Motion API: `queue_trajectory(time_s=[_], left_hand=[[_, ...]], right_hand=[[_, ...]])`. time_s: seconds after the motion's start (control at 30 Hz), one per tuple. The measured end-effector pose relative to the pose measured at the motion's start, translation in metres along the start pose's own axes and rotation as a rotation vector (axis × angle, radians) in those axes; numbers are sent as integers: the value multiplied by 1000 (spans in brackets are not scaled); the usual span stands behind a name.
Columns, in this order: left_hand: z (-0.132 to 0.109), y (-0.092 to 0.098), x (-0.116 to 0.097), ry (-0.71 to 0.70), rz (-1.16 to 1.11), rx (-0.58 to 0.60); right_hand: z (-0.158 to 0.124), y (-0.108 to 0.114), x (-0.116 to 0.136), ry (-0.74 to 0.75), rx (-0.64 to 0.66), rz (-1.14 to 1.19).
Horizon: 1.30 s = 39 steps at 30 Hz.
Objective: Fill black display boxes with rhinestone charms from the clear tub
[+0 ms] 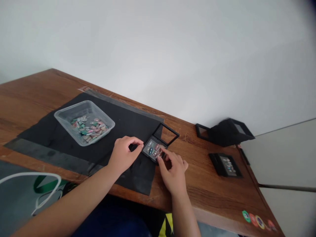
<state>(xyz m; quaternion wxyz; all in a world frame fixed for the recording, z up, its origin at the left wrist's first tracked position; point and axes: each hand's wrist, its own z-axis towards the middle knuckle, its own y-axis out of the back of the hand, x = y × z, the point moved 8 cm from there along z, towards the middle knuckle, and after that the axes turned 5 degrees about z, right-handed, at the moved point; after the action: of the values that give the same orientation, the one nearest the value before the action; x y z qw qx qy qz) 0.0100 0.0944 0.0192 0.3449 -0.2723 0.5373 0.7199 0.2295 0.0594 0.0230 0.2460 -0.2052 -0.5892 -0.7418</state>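
Observation:
A small black display case (149,159) lies at the right end of the black mat (128,123), its framed lid (170,133) tilted up. Inside sit several press-on nails (151,150), shiny pink, blue and silver. My left hand (125,153) is pinched, thumb and forefinger meeting beside the case's left edge; whatever is between the tips is too small to make out. Over the case's right side, my right hand (174,168) brings thumb and forefinger close together among the nails. Its other fingers are curled, and I cannot make out what the tips pinch.
A clear plastic tub (85,102) of loose green, pink and white nails stands on the mat's left. Rightward are another black case with nails (227,164) and a black box (222,133) by the wall. Round stickers (259,221) mark the near right edge; a white cable (49,174) hangs lower left.

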Motion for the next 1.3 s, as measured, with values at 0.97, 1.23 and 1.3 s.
queue_trajectory(time_s=[0.97,1.23,1.3], left_hand=[[-6,13,9,-137,22,168],[-13,12,-11,-346,266,83],[-14,10,-13,-361,281,83]], right_hand=[[-2,18,1,71,-126,173],[-2,17,3,51,-104,160],[-2,17,4,53,-104,162]])
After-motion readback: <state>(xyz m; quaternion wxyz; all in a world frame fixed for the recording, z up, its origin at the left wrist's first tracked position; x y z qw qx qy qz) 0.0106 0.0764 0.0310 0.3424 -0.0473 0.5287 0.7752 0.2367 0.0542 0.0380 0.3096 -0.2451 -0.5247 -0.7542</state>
